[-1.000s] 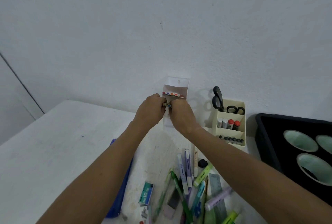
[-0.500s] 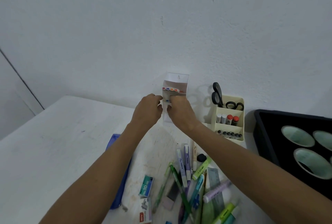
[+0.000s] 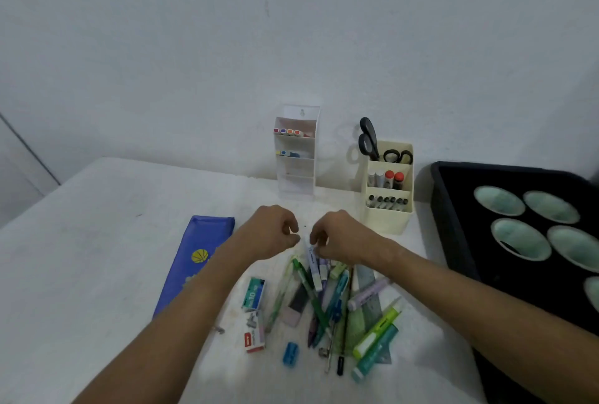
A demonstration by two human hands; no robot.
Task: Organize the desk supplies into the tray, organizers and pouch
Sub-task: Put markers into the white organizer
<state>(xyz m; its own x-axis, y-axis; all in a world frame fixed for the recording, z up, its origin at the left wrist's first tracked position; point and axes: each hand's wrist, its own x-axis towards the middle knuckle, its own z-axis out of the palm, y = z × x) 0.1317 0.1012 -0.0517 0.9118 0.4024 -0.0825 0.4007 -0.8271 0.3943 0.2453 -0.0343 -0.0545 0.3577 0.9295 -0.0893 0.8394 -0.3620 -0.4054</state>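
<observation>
My left hand (image 3: pixel 270 233) hovers over the desk with its fingers loosely curled, holding nothing. My right hand (image 3: pixel 340 236) is beside it, and its fingertips pinch the top end of a white-and-lavender marker (image 3: pixel 315 272) lying on a heap of pens and highlighters (image 3: pixel 327 306). Behind the hands, against the wall, a clear tiered organizer (image 3: pixel 296 183) holds coloured markers in its two upper tiers. To its right, a cream organizer (image 3: pixel 389 219) holds scissors and small tubes. A blue pouch (image 3: pixel 194 261) lies flat under my left forearm.
A black tray (image 3: pixel 453 225) with several pale green cups fills the right side. Near the heap lie two staple boxes (image 3: pixel 253 294), an eraser (image 3: pixel 296 306), a blue sharpener (image 3: pixel 290 353) and a green ruler (image 3: pixel 368 313). The wall stands close behind the organizers.
Both hands have left the clear organizer and come back down to the heap of pens. A few markers now sit in the organizer's second tier. My right hand has reached the white-and-lavender marker.
</observation>
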